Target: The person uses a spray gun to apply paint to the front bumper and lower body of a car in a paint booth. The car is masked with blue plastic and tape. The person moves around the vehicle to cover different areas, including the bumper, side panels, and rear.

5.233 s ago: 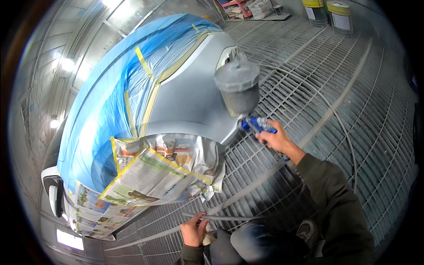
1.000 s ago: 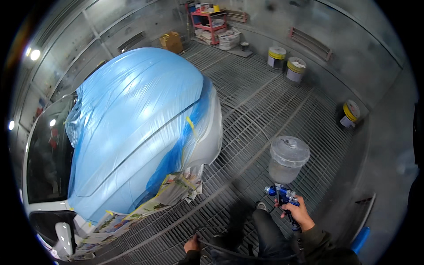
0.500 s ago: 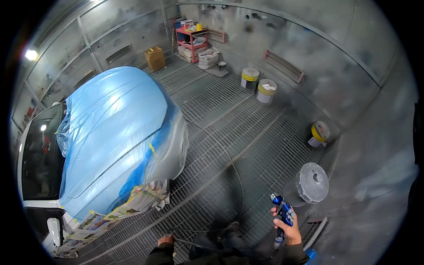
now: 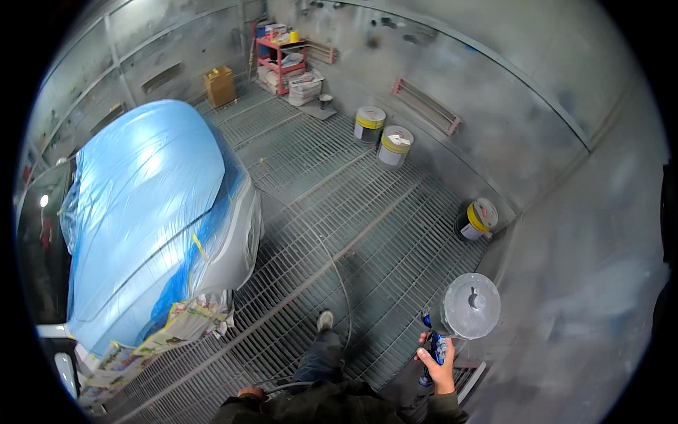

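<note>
My right hand (image 4: 442, 369), at the lower right, is closed around the handle of a blue and silver spray gun (image 4: 438, 348). On the gun sits a translucent cup with a round greyish lid (image 4: 467, 311), tilted toward the right wall. Low in the picture is my left hand (image 4: 251, 393), closed at a grey air hose (image 4: 286, 386); its fingers are mostly hidden. The hose also lies in a curve across the floor. To the left stands a white car with its front end draped in blue plastic film (image 4: 152, 191) and newspaper masking (image 4: 152, 346).
Two paint pails (image 4: 394, 147) with yellow bands stand along the back wall; another pail (image 4: 477, 219) is near the right corner. A red cart (image 4: 281, 63) and a cardboard box (image 4: 219, 86) stand at the back. Metal grating (image 4: 304, 261) covers the floor.
My view has shifted, so the car and pails appear farther left. One foot has stepped forward. The spray gun and its cup stay in my right hand, slightly lower and farther left.
</note>
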